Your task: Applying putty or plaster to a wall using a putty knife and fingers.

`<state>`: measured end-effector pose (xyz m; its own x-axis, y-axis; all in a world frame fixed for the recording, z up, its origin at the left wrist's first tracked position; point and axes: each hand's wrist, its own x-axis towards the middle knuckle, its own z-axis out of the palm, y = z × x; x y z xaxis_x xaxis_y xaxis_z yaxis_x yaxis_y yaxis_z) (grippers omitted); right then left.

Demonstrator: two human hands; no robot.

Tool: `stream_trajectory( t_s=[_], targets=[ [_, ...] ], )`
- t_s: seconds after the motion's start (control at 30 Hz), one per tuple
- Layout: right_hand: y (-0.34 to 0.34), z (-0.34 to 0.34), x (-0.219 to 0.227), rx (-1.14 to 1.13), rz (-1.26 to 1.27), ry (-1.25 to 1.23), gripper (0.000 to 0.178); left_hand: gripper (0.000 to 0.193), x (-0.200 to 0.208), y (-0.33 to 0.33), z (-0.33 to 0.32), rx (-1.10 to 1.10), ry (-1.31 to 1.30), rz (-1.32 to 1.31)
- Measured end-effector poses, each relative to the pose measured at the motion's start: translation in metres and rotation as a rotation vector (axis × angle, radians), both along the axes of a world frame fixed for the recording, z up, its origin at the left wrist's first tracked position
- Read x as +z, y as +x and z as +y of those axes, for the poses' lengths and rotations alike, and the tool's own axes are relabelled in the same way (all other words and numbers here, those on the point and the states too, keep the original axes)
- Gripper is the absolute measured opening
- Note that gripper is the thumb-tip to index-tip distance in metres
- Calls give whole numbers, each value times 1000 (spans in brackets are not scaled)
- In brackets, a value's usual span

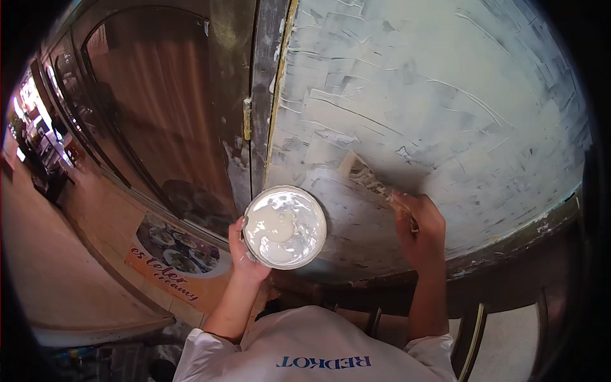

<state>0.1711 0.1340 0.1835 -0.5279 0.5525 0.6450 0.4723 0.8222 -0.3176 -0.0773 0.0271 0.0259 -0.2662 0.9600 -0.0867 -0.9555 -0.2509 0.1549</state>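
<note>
The left hand [243,256] is curling partly closed around the lower-left edge of a round container [323,229], thumb side up along the rim; the fingers beneath are hiding, so how far they are wrapping under I cannot tell; the container is facing its open side toward the wearer — presumably so the white paste [277,226] inside is staying in view and within reach of the other hand. The right hand [421,224] is closing round the handle end of a paste-smeared scraper [364,175], pointing it up and leftward; the grip is likely sitting far back to leave the blade free to lie flat against the white-streaked panel [445,114]; whether the edge is touching, I cannot tell. The container is hanging in front of the panel's lower-left corner, just beside the frame — probably to keep the paste near the blade.

Counting: two hands are showing, each holding one thing; one container, one scraper and one panel are appearing; one hinge [247,119] is showing on the frame, and one printed mat [178,254] is lying at lower left.
</note>
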Motion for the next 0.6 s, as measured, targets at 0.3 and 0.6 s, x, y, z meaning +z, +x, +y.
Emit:
stream_trajectory(
  t_s=[0.3, 0.6],
  targets=[
    [-56, 0, 2, 69, -22, 19, 31, 56, -4, 0, 4, -35, 16, -38],
    [29, -5, 3, -14, -15, -31, 36, 58, -2, 2, 4, -37, -31, -7]
  ],
)
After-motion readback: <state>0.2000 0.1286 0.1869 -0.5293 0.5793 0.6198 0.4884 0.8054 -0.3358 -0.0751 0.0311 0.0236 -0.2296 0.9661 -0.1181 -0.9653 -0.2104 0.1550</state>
